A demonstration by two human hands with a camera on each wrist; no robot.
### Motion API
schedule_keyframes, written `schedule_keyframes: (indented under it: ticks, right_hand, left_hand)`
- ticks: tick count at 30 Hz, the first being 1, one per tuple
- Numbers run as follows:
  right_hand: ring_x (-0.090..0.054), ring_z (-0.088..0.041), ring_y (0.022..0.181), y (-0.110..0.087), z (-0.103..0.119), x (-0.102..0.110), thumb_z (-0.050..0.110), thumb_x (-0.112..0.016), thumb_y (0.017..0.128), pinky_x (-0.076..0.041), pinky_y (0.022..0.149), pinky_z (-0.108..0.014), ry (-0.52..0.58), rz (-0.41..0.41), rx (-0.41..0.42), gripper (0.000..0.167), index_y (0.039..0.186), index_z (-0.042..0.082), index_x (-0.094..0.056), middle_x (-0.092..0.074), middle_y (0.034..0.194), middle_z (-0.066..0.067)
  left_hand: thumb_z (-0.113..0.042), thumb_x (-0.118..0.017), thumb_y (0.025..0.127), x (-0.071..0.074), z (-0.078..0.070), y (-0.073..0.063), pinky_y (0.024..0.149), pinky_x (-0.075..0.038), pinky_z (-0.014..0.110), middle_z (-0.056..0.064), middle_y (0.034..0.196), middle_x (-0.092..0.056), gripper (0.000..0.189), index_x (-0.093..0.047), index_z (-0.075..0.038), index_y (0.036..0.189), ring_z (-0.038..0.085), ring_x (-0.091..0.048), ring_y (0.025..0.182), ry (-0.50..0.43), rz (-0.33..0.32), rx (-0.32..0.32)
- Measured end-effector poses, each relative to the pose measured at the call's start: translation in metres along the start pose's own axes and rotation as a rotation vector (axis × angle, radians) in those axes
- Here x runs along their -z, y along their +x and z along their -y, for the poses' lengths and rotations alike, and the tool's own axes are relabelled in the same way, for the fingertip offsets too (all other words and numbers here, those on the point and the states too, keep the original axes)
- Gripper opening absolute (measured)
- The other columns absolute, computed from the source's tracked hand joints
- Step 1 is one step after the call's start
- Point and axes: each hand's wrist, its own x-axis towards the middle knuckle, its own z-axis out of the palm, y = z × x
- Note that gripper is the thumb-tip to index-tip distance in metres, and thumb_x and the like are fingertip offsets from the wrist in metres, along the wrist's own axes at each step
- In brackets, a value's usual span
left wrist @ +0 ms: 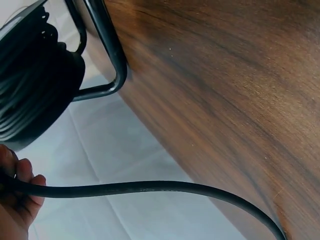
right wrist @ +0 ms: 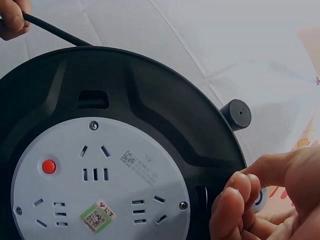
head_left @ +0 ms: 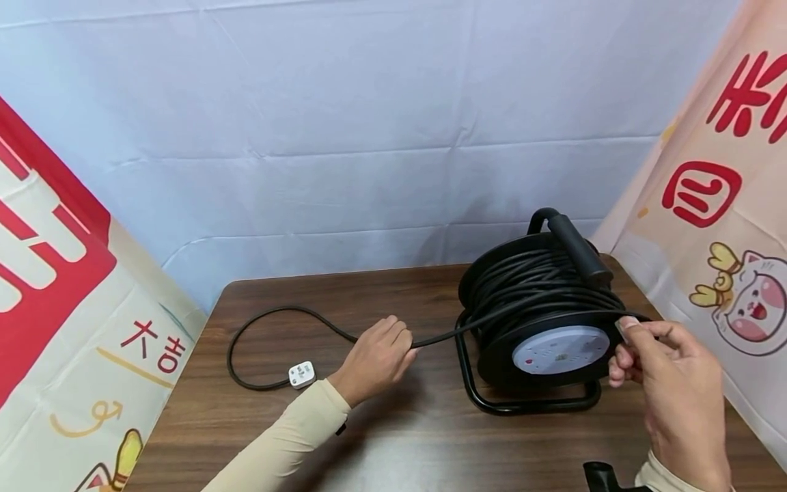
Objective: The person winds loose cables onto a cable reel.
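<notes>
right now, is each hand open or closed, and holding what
Left hand: closed, holding the cable.
Right hand: closed, fingers curled at the edge of the reel; exact grip partly hidden.

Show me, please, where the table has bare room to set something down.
The table is bare between the left sleeve and the cable reel, and among the white plug, that sleeve and the left edge. Its right is crowded: the reel stands there, and the right hand grips it.
</notes>
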Motion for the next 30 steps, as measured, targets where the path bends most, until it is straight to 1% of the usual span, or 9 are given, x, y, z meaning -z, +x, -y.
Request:
schedule_keyframes:
  ticks: [6, 10, 14, 16, 18, 21, 23, 27, 30]
  right_hand:
    - [-0.056, -0.016, 0.037, -0.002, 0.003, -0.003, 0.008, -0.074, 0.092, -0.049, 0.037, -0.026, -0.113, -0.082, 0.023, 0.018, 0.090, 0.001, -0.058, -0.058, 0.053, -0.007]
    - [-0.056, -0.015, 0.035, -0.002, 0.005, -0.003, 0.008, -0.074, 0.092, -0.049, 0.037, -0.025, -0.202, -0.110, 0.033, 0.018, 0.090, 0.003, -0.057, -0.060, 0.052, -0.006]
    - [-0.057, -0.013, 0.035, -0.002, 0.005, -0.001, 0.010, -0.073, 0.093, -0.049, 0.038, -0.024, -0.291, -0.121, 0.046, 0.019, 0.089, 0.004, -0.056, -0.060, 0.052, -0.004]
    - [-0.057, -0.013, 0.035, -0.002, 0.005, 0.000, 0.011, -0.073, 0.093, -0.049, 0.038, -0.023, -0.346, -0.125, 0.048, 0.019, 0.089, 0.005, -0.056, -0.060, 0.051, -0.003]
    - [-0.057, -0.012, 0.036, -0.002, 0.005, 0.001, 0.015, -0.072, 0.095, -0.049, 0.040, -0.023, -0.430, -0.125, 0.058, 0.019, 0.090, 0.006, -0.055, -0.060, 0.051, -0.001]
    - [-0.058, -0.011, 0.037, -0.001, 0.005, 0.002, 0.019, -0.070, 0.096, -0.050, 0.042, -0.021, -0.532, -0.117, 0.070, 0.020, 0.092, 0.008, -0.054, -0.061, 0.052, 0.002]
    - [-0.059, -0.010, 0.038, -0.001, 0.004, 0.003, 0.021, -0.069, 0.097, -0.051, 0.044, -0.020, -0.585, -0.110, 0.083, 0.021, 0.092, 0.008, -0.054, -0.061, 0.052, 0.004]
    - [-0.059, -0.010, 0.039, -0.001, 0.003, 0.007, 0.023, -0.069, 0.097, -0.050, 0.045, -0.019, -0.627, -0.110, 0.074, 0.022, 0.092, 0.009, -0.053, -0.061, 0.053, 0.005]
    - [-0.059, -0.009, 0.039, -0.001, 0.003, 0.010, 0.027, -0.069, 0.097, -0.049, 0.046, -0.016, -0.658, -0.118, 0.061, 0.023, 0.093, 0.010, -0.053, -0.061, 0.053, 0.006]
  left_hand:
    - [-0.025, -0.037, 0.110, -0.002, -0.002, -0.001, 0.072, -0.046, 0.036, 0.003, 0.080, -0.050, 0.034, -0.052, -0.009, 0.083, 0.021, -0.050, 0.075, -0.028, 0.008, 0.019]
    - [-0.024, -0.039, 0.109, -0.003, -0.002, 0.000, 0.073, -0.046, 0.036, 0.003, 0.081, -0.049, 0.032, -0.052, -0.009, 0.084, 0.021, -0.049, 0.075, -0.041, 0.008, 0.015]
    - [-0.023, -0.041, 0.109, -0.004, -0.001, 0.000, 0.074, -0.047, 0.036, 0.003, 0.080, -0.049, 0.031, -0.053, -0.009, 0.084, 0.021, -0.049, 0.075, -0.029, 0.002, 0.011]
    - [-0.022, -0.044, 0.107, -0.004, -0.001, -0.001, 0.074, -0.047, 0.036, 0.003, 0.080, -0.050, 0.028, -0.053, -0.009, 0.084, 0.021, -0.050, 0.075, -0.028, 0.002, 0.013]
    - [-0.021, -0.048, 0.106, -0.003, -0.001, -0.002, 0.073, -0.047, 0.036, 0.003, 0.080, -0.050, 0.026, -0.052, -0.009, 0.083, 0.021, -0.050, 0.075, -0.035, 0.004, 0.018]
    - [-0.022, -0.048, 0.106, -0.003, 0.000, -0.002, 0.073, -0.046, 0.035, 0.003, 0.082, -0.050, 0.026, -0.052, -0.009, 0.084, 0.020, -0.049, 0.076, -0.046, 0.013, 0.029]
    - [-0.023, -0.042, 0.108, -0.002, 0.001, -0.001, 0.073, -0.046, 0.035, 0.003, 0.082, -0.051, 0.029, -0.052, -0.010, 0.084, 0.020, -0.049, 0.076, -0.044, 0.014, 0.037]
    - [-0.025, -0.034, 0.111, -0.001, 0.002, -0.001, 0.073, -0.047, 0.035, 0.003, 0.082, -0.051, 0.036, -0.052, -0.009, 0.084, 0.020, -0.050, 0.076, -0.039, 0.006, 0.042]
    - [-0.024, -0.040, 0.109, 0.000, 0.001, 0.000, 0.074, -0.047, 0.035, 0.003, 0.082, -0.051, 0.031, -0.052, -0.009, 0.084, 0.020, -0.050, 0.076, -0.041, 0.004, 0.036]
